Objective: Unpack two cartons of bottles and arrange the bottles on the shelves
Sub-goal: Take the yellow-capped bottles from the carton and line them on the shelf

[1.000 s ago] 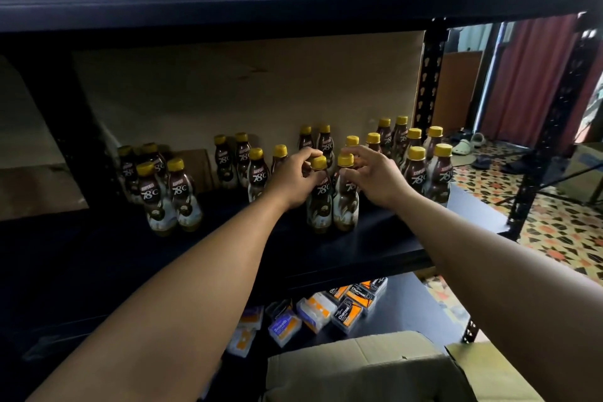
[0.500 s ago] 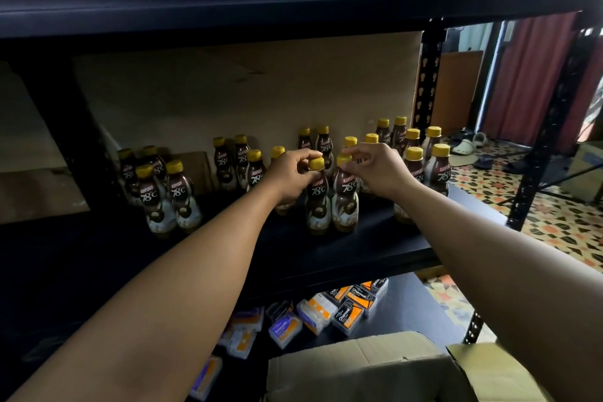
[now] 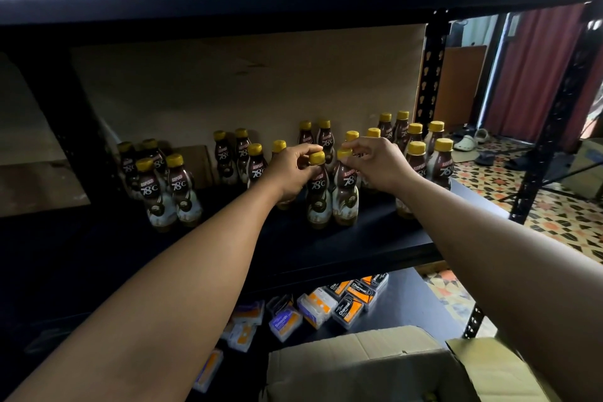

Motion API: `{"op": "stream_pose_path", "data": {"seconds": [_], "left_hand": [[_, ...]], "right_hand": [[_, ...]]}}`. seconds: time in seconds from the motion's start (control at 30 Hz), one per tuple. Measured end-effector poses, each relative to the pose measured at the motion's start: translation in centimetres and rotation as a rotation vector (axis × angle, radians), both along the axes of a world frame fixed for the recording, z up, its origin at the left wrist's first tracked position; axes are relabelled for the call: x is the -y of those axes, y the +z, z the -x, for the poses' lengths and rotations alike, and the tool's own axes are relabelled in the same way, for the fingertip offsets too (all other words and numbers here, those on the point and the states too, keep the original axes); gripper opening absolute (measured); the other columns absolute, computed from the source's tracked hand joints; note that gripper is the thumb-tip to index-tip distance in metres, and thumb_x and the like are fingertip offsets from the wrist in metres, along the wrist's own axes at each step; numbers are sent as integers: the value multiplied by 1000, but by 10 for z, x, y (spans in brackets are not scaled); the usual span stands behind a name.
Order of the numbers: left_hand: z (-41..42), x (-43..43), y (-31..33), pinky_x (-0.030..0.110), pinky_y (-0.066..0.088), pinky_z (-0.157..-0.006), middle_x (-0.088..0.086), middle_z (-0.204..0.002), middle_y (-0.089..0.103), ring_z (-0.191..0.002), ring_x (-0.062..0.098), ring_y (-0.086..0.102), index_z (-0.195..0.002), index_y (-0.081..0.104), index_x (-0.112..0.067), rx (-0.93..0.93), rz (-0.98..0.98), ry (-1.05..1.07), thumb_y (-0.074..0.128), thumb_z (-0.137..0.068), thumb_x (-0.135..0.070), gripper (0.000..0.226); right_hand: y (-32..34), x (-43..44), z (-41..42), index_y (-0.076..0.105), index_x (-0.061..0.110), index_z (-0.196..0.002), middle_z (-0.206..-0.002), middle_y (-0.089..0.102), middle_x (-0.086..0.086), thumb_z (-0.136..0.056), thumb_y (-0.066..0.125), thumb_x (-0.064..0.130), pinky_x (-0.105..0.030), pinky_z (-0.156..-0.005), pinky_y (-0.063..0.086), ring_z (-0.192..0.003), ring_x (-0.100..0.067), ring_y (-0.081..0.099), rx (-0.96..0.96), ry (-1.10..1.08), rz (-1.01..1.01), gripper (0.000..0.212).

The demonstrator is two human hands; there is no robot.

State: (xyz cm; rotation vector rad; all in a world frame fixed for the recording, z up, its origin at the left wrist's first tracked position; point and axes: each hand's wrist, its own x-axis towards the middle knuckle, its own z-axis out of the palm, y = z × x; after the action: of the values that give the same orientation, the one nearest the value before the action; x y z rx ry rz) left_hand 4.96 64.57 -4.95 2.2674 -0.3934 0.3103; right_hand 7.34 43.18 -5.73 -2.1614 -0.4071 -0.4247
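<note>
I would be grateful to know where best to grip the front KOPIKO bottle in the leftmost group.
Pinch the narrow neck just under its yellow cap, coming from the front and above. The bottle stands upright on the shelf, another bottle close on its right, others behind.

The left hand (image 3: 292,170), pinching the cap of a front bottle (image 3: 318,186), covers most of the middle bottle (image 3: 279,146) behind it; only that bottle's yellow cap and a sliver of base show. The right forearm (image 3: 456,222) hides part of the corner bottle (image 3: 416,160) by the right front corner of the shelf (image 3: 375,248). I can't tell whether the right hand (image 3: 378,166) touches the cap (image 3: 344,153) at its fingertips. The back-row labels are too dark to read. The carton (image 3: 359,365) runs off the bottom edge.
</note>
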Motion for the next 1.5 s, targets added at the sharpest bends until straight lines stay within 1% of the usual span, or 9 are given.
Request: {"op": "stream_pose_path", "data": {"seconds": [0.1,0.2,0.37,0.5,0.63,0.8,1.2,1.4,1.5], "left_hand": [[2,0,0,23,39,-91,-1,-136,59,-117,9,53,-141,56,-24,5,5,9,68,-95,-18,47],[2,-1,-1,24,40,-91,-1,-137,59,-119,11,54,-141,56,-24,5,7,18,68,-95,-19,48],[2,0,-1,24,39,-92,0,-138,59,-119,9,52,-141,56,-25,23,-8,30,69,-95,-21,48],[1,-1,-3,27,41,-98,0,-138,60,-125,15,54,-139,58,-25,39,-24,29,70,-94,-21,47],[1,-3,-4,27,43,-98,0,-135,62,-123,15,57,-137,59,-25,39,-19,24,71,-93,-21,46],[2,-2,-3,30,45,-100,0,-134,62,-122,16,57,-137,59,-26,34,-12,27,71,-93,-22,46],[5,-2,-3,27,42,-93,0,-134,62,-120,16,57,-139,57,-26,31,-12,39,71,-93,-23,47],[5,-2,-3,29,45,-94,0,-131,63,-118,15,59,-138,58,-27,29,-16,39,71,-93,-23,47],[4,-3,-3,33,48,-98,-1,-130,64,-117,15,60,-138,58,-27,29,-21,35,71,-92,-24,48]], "right_hand": [[0,-1,-2,72,27,-123,-109,74,6,-91,76,31,-31,-82,58,-89,-4,70,-6,17,0,33],[-1,-1,-3,72,26,-122,-104,75,8,-90,77,31,-31,-80,59,-83,-2,69,-4,28,-15,33],[-4,-1,-3,71,26,-123,-110,75,6,-90,77,29,-38,-83,63,-90,-6,73,-19,43,-50,34],[-4,0,-2,71,26,-125,-107,76,4,-90,77,31,-37,-88,60,-92,-7,72,-18,39,-53,36],[-5,-1,-1,71,28,-125,-109,76,7,-91,76,32,-39,-92,59,-96,-6,71,-21,49,-53,35],[-4,-2,-1,71,30,-124,-106,75,12,-91,76,34,-37,-87,61,-92,-2,71,-30,49,-46,34],[-3,-1,0,70,30,-124,-111,74,9,-92,75,31,-39,-89,61,-97,-3,70,-36,60,-39,33],[-3,-1,1,70,29,-125,-114,74,7,-93,74,31,-38,-89,60,-96,-5,70,-42,62,-35,33],[-3,0,2,70,31,-123,-115,74,9,-92,75,32,-40,-90,61,-100,-6,70,-44,69,-40,32]]}}
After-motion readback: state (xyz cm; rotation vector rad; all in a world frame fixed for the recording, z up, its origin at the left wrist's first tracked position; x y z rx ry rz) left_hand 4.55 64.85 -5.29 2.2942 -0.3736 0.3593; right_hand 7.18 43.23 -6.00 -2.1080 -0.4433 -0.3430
